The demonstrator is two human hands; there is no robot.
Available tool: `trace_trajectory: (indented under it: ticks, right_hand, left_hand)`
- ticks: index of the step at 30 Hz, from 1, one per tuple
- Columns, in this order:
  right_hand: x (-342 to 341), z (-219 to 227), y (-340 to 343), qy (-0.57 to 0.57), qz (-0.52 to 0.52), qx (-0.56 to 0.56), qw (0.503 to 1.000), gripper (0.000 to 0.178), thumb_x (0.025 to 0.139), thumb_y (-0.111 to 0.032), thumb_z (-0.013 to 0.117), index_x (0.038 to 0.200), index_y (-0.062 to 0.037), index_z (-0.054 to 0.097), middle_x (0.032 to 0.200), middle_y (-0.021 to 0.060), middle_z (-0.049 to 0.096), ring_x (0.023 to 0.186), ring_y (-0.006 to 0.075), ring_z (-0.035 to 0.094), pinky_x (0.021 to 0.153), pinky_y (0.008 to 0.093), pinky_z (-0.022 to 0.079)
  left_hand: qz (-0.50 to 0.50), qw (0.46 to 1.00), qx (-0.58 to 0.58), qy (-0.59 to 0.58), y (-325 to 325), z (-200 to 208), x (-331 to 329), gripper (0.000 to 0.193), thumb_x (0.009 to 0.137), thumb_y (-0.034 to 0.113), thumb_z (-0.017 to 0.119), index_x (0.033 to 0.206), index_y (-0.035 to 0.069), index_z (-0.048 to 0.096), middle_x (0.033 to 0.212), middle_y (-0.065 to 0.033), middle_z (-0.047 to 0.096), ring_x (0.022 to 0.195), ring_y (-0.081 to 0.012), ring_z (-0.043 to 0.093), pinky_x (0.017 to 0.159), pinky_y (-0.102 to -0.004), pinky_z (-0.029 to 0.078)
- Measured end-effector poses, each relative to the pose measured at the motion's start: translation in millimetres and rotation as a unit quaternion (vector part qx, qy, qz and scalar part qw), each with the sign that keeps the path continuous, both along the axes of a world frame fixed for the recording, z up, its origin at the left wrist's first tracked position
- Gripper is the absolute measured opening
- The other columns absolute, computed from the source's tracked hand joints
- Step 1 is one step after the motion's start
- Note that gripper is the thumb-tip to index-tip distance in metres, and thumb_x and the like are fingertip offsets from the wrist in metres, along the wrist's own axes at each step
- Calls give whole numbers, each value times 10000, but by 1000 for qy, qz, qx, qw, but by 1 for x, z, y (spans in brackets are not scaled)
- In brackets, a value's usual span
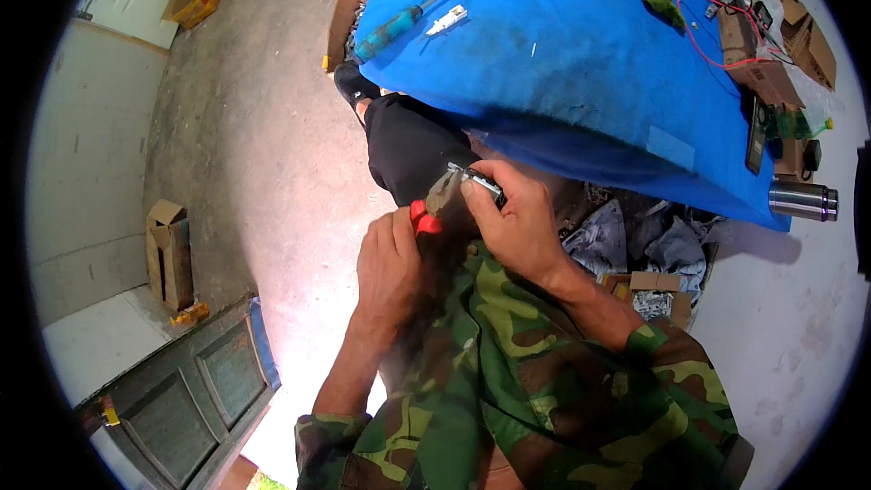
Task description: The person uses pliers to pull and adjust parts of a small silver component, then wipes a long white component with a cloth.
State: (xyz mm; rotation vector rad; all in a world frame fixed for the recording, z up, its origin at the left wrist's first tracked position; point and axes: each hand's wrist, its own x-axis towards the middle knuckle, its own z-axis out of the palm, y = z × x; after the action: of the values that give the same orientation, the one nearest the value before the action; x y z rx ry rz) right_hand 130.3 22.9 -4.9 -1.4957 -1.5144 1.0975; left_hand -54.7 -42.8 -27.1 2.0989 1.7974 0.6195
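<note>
My left hand [388,256] is closed round the red handles of a pair of pliers [443,195], whose grey jaws point up and away from me. Between the thumb and fingers of my right hand [519,222] is a small black-and-silver metal part [484,184]. Its bright tip meets the end of the plier jaws; I cannot tell whether they grip it. Both hands are above my lap, in front of the blue-covered table [581,63]. On that table lie a teal-handled screwdriver [388,34] and a small white part [447,20].
Green rags [662,5], metal parts, wires and cartons [760,54] crowd the table's right side. A steel flask [803,200] stands out at its right corner. Underneath are grey bags and an open box of parts [653,302]. A carton [169,254] stands far left.
</note>
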Motion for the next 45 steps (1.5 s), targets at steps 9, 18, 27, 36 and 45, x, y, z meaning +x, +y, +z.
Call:
trace_trajectory:
  ticks: [9,18,27,36,45]
  right_hand:
    - [6,-24,13,245,-9,-255,935,270,1026,-224,648,1006,36,720,774,50,649,617,130,580,574,302,456]
    - [7,-19,11,374,-20,-215,902,307,1090,-198,584,1291,32,615,914,25,629,661,72,543,591,241,448]
    - [0,-7,4,282,23,-134,950,289,1078,-151,586,1285,48,620,897,20,673,687,52,558,613,227,459]
    - [1,-3,6,266,46,-149,951,306,1086,-174,579,1286,54,622,897,27,682,715,70,591,636,238,486]
    - [1,-11,10,277,5,-134,952,335,1104,-193,570,1324,59,589,997,85,732,873,111,685,684,260,540]
  left_hand:
    - [-45,977,88,190,22,-11,-28,366,876,60,687,1229,5,608,1006,-127,608,913,-319,604,792,-415,480]
    - [84,942,-213,-244,-6,30,-18,354,1002,213,671,1281,-3,646,981,-86,672,907,-187,621,837,-351,503]
    - [63,880,-314,-351,-21,39,-16,518,1018,292,668,1418,-31,604,1160,-137,711,1070,-222,651,995,-374,496]
    - [29,988,-132,-72,-24,38,-22,640,943,98,727,1535,7,501,1304,-230,640,1230,-395,586,1101,-485,437]
    - [5,989,-135,-63,-34,40,-18,649,961,114,719,1558,12,486,1317,-244,637,1256,-426,589,1118,-505,441]
